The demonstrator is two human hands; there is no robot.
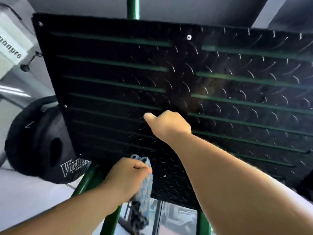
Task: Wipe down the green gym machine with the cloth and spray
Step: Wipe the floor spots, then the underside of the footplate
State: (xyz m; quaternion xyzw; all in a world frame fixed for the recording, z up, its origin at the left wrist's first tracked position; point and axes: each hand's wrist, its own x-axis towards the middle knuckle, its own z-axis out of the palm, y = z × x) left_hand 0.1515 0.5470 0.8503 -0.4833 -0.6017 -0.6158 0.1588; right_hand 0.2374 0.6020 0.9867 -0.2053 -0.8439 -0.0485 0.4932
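Note:
The green gym machine's black diamond-tread footplate [118, 73], with green slots across it, fills the view. Its green frame tubes [84, 182] run below and a green post [133, 7] rises above. My left hand [128, 177] grips a bunched blue cloth [144, 192] at the plate's lower edge, and the cloth's tail hangs down. My right hand [167, 124] is up against the middle of the plate, fingers curled away from me and thumb stuck out to the left. Whatever it may hold is hidden behind it. A faint hazy patch [203, 97] lies on the plate just above it. No spray bottle shows.
A black weight plate [37, 141] with white lettering hangs at the footplate's left side. A grey machine with a label [11, 46] stands further left. Pale floor [25, 200] shows at lower left and glass [177, 217] shows below the plate.

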